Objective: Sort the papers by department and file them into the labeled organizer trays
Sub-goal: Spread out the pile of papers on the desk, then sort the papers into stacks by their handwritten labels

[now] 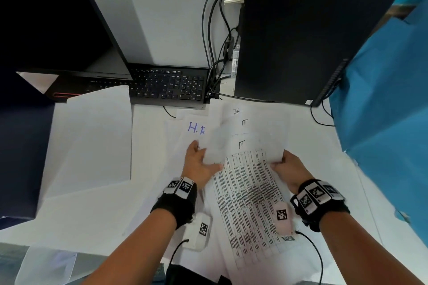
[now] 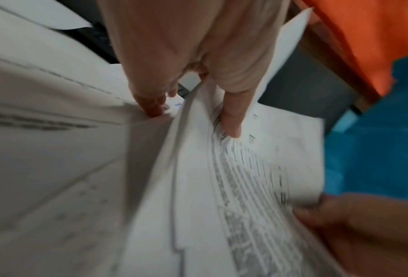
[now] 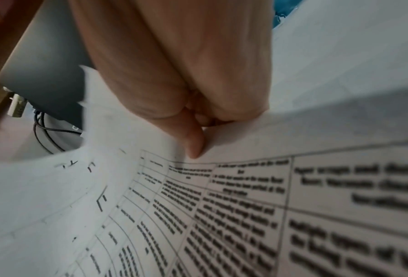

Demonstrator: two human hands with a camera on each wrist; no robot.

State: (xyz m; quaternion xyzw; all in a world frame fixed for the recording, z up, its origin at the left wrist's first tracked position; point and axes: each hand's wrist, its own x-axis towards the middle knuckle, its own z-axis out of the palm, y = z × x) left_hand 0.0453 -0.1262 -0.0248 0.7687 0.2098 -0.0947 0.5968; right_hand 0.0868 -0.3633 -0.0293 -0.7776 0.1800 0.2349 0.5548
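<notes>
1. A stack of papers (image 1: 249, 183) lies fanned near the front of the white counter (image 1: 92, 215), between the two hands, its top sheet printed with a dense table and handwritten "IT" marks above it.
2. The left hand (image 1: 196, 164) grips the stack's left edge: in the left wrist view its thumb (image 2: 231, 116) presses on the printed face while its other fingers (image 2: 151, 105) go beneath the lifted sheets, so the grip is closed on the papers.
3. The right hand (image 1: 288, 169) pinches the right edge of the top sheets; in the right wrist view its thumb (image 3: 193, 142) lies on the printed page with the fingers curled underneath.
4. A sheet marked "H.R" in blue (image 1: 196, 128) lies under the stack's far left corner, partly covered.
5. A blank white sheet (image 1: 92, 141) lies flat to the left, well apart from the stack, its far edge overlapping the black keyboard (image 1: 169, 87).
6. A dark monitor (image 1: 53, 18) stands at the far left, and a black computer tower (image 1: 301, 37) at the far right, with black cables (image 1: 213, 37) hanging between them.
7. Blue fabric (image 1: 389, 99) fills the right side.
8. No labeled trays can be made out in any view.
</notes>
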